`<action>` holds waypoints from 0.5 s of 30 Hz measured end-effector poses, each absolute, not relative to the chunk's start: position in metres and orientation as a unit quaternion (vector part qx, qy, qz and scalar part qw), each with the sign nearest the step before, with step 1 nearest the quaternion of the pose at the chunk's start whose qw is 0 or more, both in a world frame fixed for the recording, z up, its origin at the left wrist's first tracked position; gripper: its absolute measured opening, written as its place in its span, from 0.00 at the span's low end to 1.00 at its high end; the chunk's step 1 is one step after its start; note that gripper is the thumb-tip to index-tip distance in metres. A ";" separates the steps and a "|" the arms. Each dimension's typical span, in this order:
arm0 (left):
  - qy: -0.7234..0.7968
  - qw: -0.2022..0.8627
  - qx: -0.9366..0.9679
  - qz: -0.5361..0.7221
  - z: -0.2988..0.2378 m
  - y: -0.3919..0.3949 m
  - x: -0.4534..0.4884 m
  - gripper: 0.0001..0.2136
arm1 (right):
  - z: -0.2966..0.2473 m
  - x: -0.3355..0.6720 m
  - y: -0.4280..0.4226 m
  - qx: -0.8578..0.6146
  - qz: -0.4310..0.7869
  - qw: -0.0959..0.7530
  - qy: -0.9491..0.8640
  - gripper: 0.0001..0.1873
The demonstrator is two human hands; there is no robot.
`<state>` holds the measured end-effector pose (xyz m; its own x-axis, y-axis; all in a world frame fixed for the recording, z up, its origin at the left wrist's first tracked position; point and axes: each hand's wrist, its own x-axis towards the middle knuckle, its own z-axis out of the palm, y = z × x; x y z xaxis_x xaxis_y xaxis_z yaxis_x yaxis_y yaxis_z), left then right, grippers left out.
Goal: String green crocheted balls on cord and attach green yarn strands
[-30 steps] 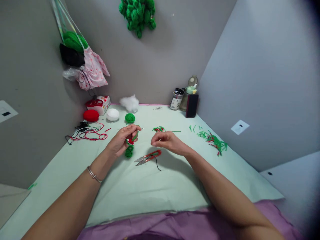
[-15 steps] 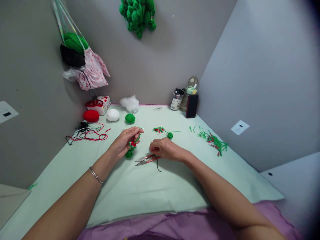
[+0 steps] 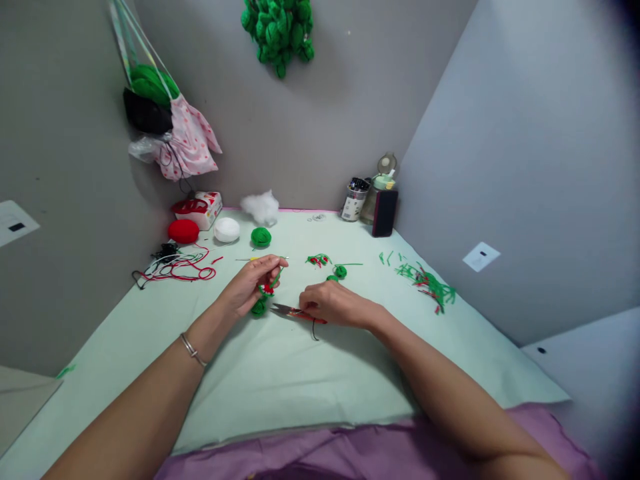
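My left hand (image 3: 255,283) is closed, pinching a short green yarn strand between thumb and fingertips. From the same hand hangs a small crocheted piece (image 3: 267,289) in green, red and white, with a round green part (image 3: 259,307) below it. Across from it, my right hand (image 3: 325,300) has its fingers closed around thread snips (image 3: 293,312) with red handles and a black cord. The blades are close together and point left at the crocheted piece, apart from it. Behind my left fingertips is a thin crochet hook (image 3: 245,259), partly hidden.
Green (image 3: 261,237), white (image 3: 227,230) and red (image 3: 183,231) yarn balls stand at the back left, near white stuffing (image 3: 260,208). Small crocheted pieces (image 3: 319,259) and a green ball (image 3: 341,271) lie beyond my right hand. Yarn scraps (image 3: 430,287) lie right, below a phone (image 3: 384,213).
My right hand has gripped the thread snips; their spread blades have come together and lifted slightly. My left hand holds the crocheted piece in about the same place.
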<state>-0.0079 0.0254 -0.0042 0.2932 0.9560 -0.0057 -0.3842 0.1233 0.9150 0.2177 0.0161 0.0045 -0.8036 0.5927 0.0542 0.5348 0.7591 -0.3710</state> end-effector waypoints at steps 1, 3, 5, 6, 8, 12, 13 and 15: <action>0.327 0.675 0.436 0.496 -0.004 0.025 -0.008 0.12 | 0.004 0.219 0.018 -0.306 0.192 0.092 -0.928 0.09; 0.329 0.678 0.435 0.494 -0.004 0.025 -0.007 0.13 | 0.005 0.221 0.021 -0.319 0.221 0.102 -0.916 0.09; 0.330 0.679 0.433 0.493 -0.004 0.026 -0.007 0.13 | 0.008 0.224 0.024 -0.328 0.235 0.111 -0.908 0.09; 0.330 0.679 0.432 0.494 -0.004 0.026 -0.007 0.13 | 0.011 0.227 0.026 -0.329 0.247 0.120 -0.903 0.09; 0.329 0.680 0.430 0.494 -0.004 0.026 -0.008 0.13 | 0.019 0.240 0.033 -0.341 0.275 0.161 -0.884 0.06; 0.330 0.682 0.428 0.492 -0.004 0.026 -0.008 0.12 | 0.037 0.297 0.053 -0.493 0.118 0.325 -0.799 0.06; 0.330 0.682 0.430 0.491 -0.004 0.026 -0.008 0.12 | 0.040 0.313 0.059 -0.555 0.014 0.356 -0.751 0.06; 0.331 0.678 0.439 0.488 -0.005 0.026 -0.007 0.13 | 0.044 0.337 0.068 -0.625 -0.133 0.358 -0.681 0.07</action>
